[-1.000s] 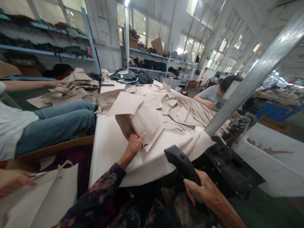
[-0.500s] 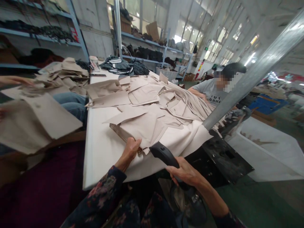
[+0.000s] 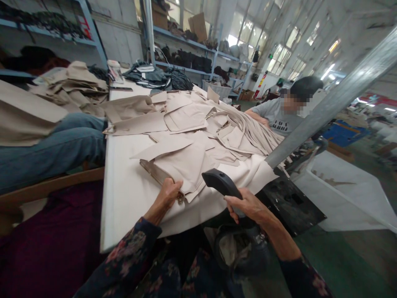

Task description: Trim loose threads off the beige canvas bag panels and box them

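Note:
My left hand is closed on the front corner of a beige zippered bag piece. A metal zipper runs along the piece's left edge, and a small brass part shows beneath my fingers. My right hand is wrapped round a black handheld device with a flat, curved nozzle. Its nozzle points left, just off the bag piece's right side. The lower body of the device hangs below my hand, dark and partly see-through; what kind of device it is cannot be told.
Beige pieces and straps heap over the white table. A metal post slants up at right, before a person in a grey shirt. A white bin stands right. Another person's jeans show left, above purple cloth.
The nozzle has lifted and drawn right, away from the bag piece's corner, with my right hand. My left hand keeps its hold. At left, the other person's beige piece has moved up and left.

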`<state>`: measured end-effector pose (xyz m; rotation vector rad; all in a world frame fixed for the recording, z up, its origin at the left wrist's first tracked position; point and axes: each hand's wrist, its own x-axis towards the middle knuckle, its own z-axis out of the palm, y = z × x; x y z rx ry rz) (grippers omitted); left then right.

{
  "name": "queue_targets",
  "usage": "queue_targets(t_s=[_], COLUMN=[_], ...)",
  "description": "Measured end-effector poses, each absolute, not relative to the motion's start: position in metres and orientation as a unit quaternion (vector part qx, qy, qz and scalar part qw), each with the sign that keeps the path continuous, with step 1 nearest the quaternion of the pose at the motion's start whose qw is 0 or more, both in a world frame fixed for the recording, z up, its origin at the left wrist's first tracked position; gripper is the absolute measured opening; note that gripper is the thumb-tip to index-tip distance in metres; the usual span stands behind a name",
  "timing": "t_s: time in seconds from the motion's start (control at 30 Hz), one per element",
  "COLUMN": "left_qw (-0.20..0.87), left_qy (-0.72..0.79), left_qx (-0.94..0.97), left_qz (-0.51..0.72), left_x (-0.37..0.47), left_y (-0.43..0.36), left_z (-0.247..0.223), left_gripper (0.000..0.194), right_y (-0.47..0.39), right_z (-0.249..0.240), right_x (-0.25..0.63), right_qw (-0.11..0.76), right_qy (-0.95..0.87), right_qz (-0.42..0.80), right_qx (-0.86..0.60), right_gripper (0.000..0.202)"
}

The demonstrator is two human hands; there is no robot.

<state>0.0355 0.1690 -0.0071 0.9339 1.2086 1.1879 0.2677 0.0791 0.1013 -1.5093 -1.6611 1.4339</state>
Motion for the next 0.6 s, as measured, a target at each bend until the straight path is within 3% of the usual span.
queue_targets(t_s=[0.23, 0.6], left_qw=[0.578, 0.584], left_qy=[0.512, 0.502], left_qx=[0.394, 0.294], left_qz=[0.498, 0.567], left_x=[0.035, 0.015], left_y=[0.167, 0.166], left_z=[-0.001, 0.016], left_gripper=[0.017, 0.019], right_y=[0.071, 0.088], right_z=[0.078, 0.097], right_x=[0.252, 0.246], right_qw=[0.168, 0.248], right_qy=[-0.580, -0.622], right_qz=[0.593, 0.536], right_qx=[-0.532, -0.514], right_gripper=[0.027, 0.028])
